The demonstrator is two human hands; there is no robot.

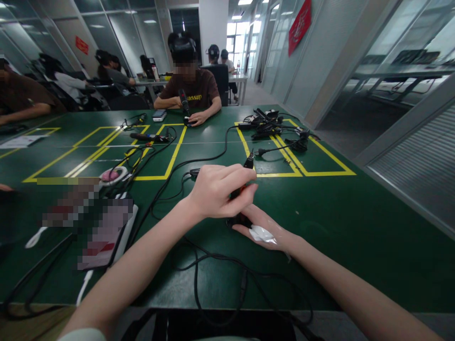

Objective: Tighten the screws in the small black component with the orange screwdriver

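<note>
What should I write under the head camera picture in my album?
Left hand and right hand together on a dark pointed tool, above a green table with yellow lines.

Bright far window, lit ceiling lamps; soft sheen on green table; edges stretched; pixelated patches at left.

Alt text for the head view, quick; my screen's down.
The left hand grips a dark, pointed tool over a green table, the right hand close below it. Black cables loop nearer the camera; a co-worker sits opposite.
</note>
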